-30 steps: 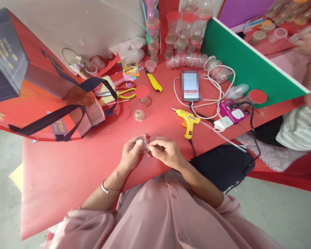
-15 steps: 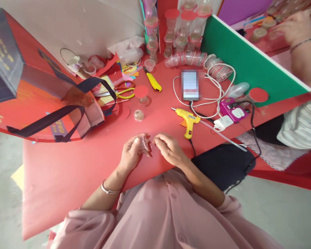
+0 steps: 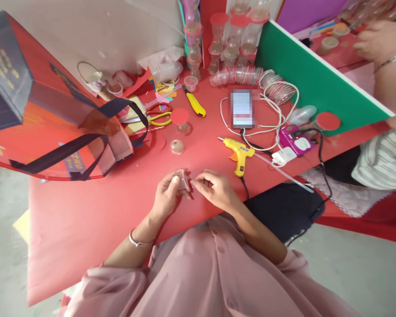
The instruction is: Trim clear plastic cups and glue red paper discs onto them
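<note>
hands (image 3: 215,190) close together, the left (image 3: 166,190) holding a clear plastic cup (image 3: 184,181)

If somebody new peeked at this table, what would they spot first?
Probably the big orange-red bag on the left, then the green board slanting across the upper right. The yellow glue gun would stand out too, lying on the red table beyond and right of the right hand. In the middle, the left hand holds a small clear plastic piece.
</note>
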Demonstrator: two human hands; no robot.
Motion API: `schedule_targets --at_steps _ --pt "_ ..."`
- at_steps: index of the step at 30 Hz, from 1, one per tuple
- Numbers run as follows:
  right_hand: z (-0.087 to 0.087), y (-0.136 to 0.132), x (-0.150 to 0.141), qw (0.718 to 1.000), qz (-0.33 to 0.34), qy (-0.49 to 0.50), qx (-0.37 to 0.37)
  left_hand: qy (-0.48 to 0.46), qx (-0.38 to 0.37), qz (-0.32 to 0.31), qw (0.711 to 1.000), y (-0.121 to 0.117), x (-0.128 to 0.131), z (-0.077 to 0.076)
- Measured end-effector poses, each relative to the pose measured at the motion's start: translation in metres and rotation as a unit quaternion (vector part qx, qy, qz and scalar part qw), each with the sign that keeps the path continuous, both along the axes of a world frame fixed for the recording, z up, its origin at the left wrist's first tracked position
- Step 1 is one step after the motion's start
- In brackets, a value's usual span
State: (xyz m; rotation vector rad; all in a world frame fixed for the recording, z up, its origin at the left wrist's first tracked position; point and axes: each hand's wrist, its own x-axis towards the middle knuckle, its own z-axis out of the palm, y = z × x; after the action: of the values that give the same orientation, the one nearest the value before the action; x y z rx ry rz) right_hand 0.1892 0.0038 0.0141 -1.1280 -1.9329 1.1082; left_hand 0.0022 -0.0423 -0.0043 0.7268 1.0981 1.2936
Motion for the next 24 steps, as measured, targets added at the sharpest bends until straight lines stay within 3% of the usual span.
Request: schedule_targets --at_steps 6,12,18,24 --pt "0.011 -0.001 0.002 1.0 0.008 0.015 -0.007 0.011 0.03 -0.019 0.999 -0.001 -0.001 -0.004" --pt "0.024 0.0 -0.005 0.99 0.025 0.078 -0.115 0.046 0.036 -0.048 0.997 -0.004 -0.005 -0.009" --pt "0.019 0.002 -0.009 0.941 0.069 0.178 -0.278 0.091 0.068 -0.074 0.991 -0.005 -0.01 -0.01" --pt "0.009 0.001 -0.01 0.909 0.069 0.253 -0.325 0.095 0.069 -0.073 0.99 -0.006 -0.009 -0.01"
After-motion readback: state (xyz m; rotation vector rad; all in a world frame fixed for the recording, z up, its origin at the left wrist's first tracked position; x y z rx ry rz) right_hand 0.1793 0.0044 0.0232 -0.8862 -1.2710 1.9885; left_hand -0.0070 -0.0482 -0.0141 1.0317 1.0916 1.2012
